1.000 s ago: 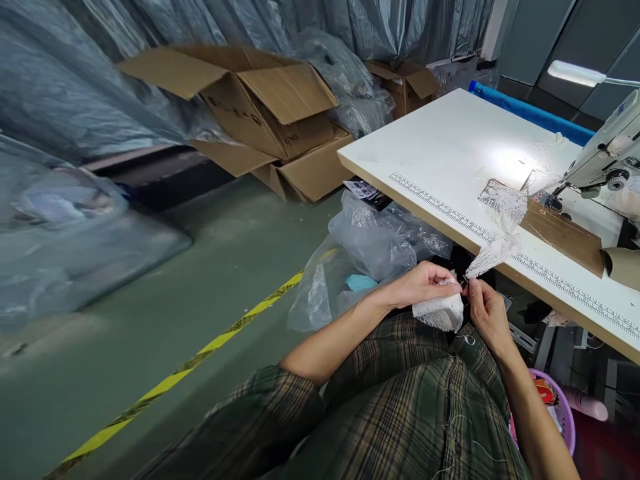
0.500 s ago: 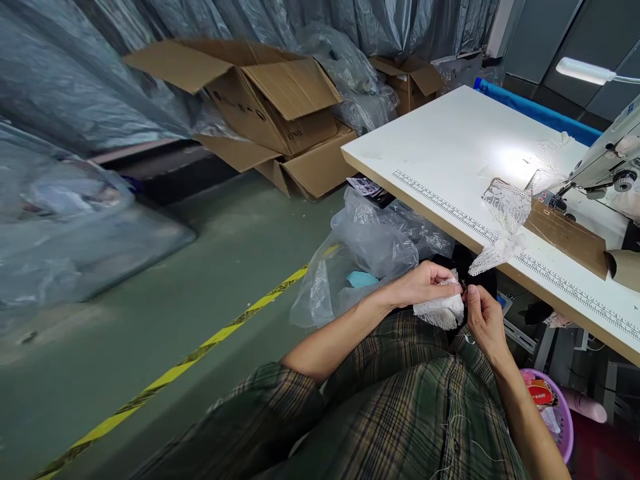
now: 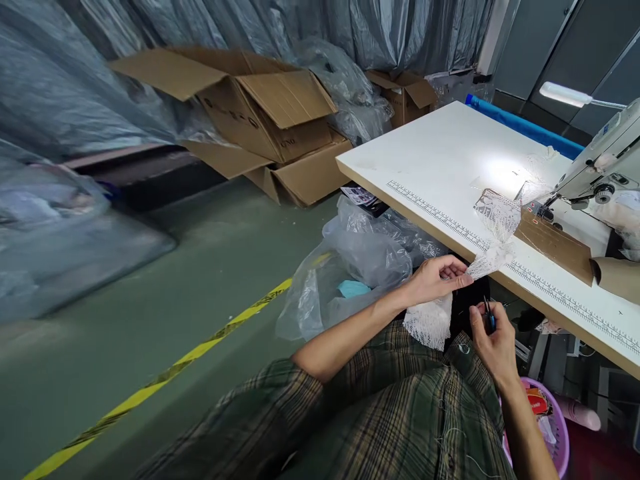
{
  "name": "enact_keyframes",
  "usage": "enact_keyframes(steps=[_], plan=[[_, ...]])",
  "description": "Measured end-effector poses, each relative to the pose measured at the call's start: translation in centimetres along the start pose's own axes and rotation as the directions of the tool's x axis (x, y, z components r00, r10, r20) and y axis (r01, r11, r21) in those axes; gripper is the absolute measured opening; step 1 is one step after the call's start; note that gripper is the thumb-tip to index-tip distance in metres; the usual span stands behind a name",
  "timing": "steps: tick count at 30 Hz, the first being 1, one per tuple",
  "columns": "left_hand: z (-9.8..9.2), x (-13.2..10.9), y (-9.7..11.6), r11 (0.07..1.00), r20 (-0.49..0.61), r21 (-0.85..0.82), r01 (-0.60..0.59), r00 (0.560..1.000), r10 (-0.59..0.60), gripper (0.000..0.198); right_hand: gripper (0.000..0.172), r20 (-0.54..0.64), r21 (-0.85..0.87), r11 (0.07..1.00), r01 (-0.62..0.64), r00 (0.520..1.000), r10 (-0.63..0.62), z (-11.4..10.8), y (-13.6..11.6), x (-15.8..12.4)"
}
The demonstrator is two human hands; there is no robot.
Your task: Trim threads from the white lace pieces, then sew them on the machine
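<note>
My left hand (image 3: 436,279) is at the table's front edge, thumb and fingertips closed on the hanging corner of a white lace strip (image 3: 500,230). That strip lies on the table top and runs back toward the needle area of a sewing machine (image 3: 600,167). Below my left hand, another white lace piece (image 3: 429,324) rests over my lap. My right hand (image 3: 497,340) is lower and to the right, wrapped around small blue-handled thread snips (image 3: 489,316) with dark blades pointing up.
The white table (image 3: 425,153) has a printed ruler along its front edge. A brown board (image 3: 555,243) lies beside the machine. Plastic bags (image 3: 370,247) sit under the table's left end, with cardboard boxes (image 3: 270,113) behind. A pink basket (image 3: 560,427) stands at lower right.
My left hand has left the lace piece at my lap and moved up to the strip at the table edge. My right hand has drawn down and away, and the snips now show.
</note>
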State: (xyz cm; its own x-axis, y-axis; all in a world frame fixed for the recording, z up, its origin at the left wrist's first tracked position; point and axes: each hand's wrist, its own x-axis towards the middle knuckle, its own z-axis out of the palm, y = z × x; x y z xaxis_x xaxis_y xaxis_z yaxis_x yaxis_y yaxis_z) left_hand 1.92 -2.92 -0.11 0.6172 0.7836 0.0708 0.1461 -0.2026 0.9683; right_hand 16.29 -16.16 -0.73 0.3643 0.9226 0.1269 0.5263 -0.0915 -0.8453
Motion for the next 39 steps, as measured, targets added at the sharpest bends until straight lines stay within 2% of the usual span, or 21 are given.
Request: enact_keyframes(steps=[3,5,7,9,11,12,14,15,16,17,18,19,20,21,22,23,24,27,30,33,39], plan=[[0.8,-1.0,1.3,0.98,-0.038,0.176,-0.096,0.994,0.104,0.03,0.037,-0.107,0.055,0.995,0.086,0.991,-0.08,-0.7,-2.0,0.1],[1.4,-2.5,1.4,0.927,0.047,0.301,-0.223,0.975,0.219,0.029,0.038,-0.153,0.09,0.993,0.074,0.986,-0.06,-0.6,-2.5,0.1],[1.8,-4.2,1.1,0.865,0.174,0.358,-0.352,0.935,0.308,0.028,0.04,-0.169,0.12,0.993,-0.006,0.985,0.026,-0.1,-2.5,0.1],[1.8,-5.5,0.9,0.817,0.29,0.356,-0.452,0.885,0.363,0.028,0.042,-0.161,0.151,0.984,-0.094,0.98,0.119,0.5,-2.2,0.1],[1.4,-6.0,0.8,0.807,0.341,0.316,-0.499,0.853,0.394,0.028,0.042,-0.125,0.189,0.973,-0.129,0.98,0.155,0.9,-2.0,0.1],[1.1,-5.8,0.9,0.821,0.312,0.3,-0.486,0.863,0.397,0.028,0.041,-0.091,0.206,0.971,-0.122,0.985,0.144,1.0,-2.1,0.0],[0.3,-4.9,1.1,0.888,0.161,0.262,-0.378,0.924,0.346,0.037,0.037,0.005,0.228,0.971,-0.074,0.997,0.075,0.9,-2.5,-0.3],[-0.1,-4.3,1.1,0.931,0.074,0.215,-0.293,0.956,0.284,0.044,0.035,0.055,0.234,0.971,-0.041,0.998,0.029,0.8,-2.8,-0.5],[-0.4,-3.7,1.1,0.971,0.036,0.127,-0.203,0.979,0.2,0.051,0.033,0.101,0.239,0.971,-0.007,0.995,-0.017,0.7,-3.1,-0.7],[-0.6,-3.1,1.0,0.994,0.069,-0.004,-0.108,0.992,0.108,0.055,0.032,0.138,0.245,0.969,0.022,0.989,-0.057,0.6,-3.4,-1.0],[-0.6,-2.6,0.8,0.988,0.168,-0.154,0.005,0.986,0.021,0.06,0.031,0.166,0.251,0.967,0.044,0.982,-0.088,0.6,-3.7,-1.2],[-0.5,-2.2,0.6,0.948,0.307,-0.29,0.132,0.951,-0.038,0.067,0.03,0.181,0.257,0.965,0.06,0.977,-0.109,0.5,-3.8,-1.4],[-0.3,-2.0,0.4,0.886,0.437,-0.388,0.254,0.897,-0.065,0.071,0.029,0.191,0.26,0.963,0.069,0.974,-0.121,0.5,-3.9,-1.5],[-0.1,-1.9,0.1,0.825,0.534,-0.443,0.351,0.842,-0.072,0.074,0.029,0.196,0.26,0.963,0.073,0.972,-0.126,0.5,-3.9,-1.6],[0.1,-2.0,-0.1,0.782,0.583,-0.47,0.409,0.809,-0.072,0.073,0.029,0.202,0.253,0.965,0.071,0.971,-0.125,0.4,-3.8,-1.7],[0.3,-2.2,-0.2,0.767,0.586,-0.48,0.426,0.807,-0.081,0.07,0.03,0.213,0.24,0.969,0.065,0.97,-0.118,0.3,-3.5,-1.7],[0.3,-2.4,-0.2,0.778,0.555,-0.475,0.411,0.826,-0.098,0.065,0.032,0.229,0.221,0.974,0.052,0.968,-0.104,0.2,-3.3,-1.7],[-0.2,-2.9,0.1,0.879,0.399,-0.378,0.289,0.908,-0.127,0.051,0.043,0.271,0.169,0.985,-0.033,0.963,-0.014,-0.2,-2.1,-1.3],[-0.8,-3.2,0.3,0.942,0.294,-0.282,0.184,0.951,-0.098,0.043,0.06,0.274,0.166,0.973,-0.159,0.956,0.109,-0.1,-0.9,-0.6],[-1.1,-3.3,0.2,0.953,0.261,-0.253,0.165,0.961,-0.097,0.042,0.063,0.278,0.128,0.976,-0.175,0.951,0.134,0.4,-0.3,0.3],[-1.0,-3.4,0.7,0.961,0.214,-0.227,0.16,0.971,-0.111,0.04,0.06,0.295,0.09,0.994,-0.06,0.955,0.031,1.2,-1.1,1.7]])
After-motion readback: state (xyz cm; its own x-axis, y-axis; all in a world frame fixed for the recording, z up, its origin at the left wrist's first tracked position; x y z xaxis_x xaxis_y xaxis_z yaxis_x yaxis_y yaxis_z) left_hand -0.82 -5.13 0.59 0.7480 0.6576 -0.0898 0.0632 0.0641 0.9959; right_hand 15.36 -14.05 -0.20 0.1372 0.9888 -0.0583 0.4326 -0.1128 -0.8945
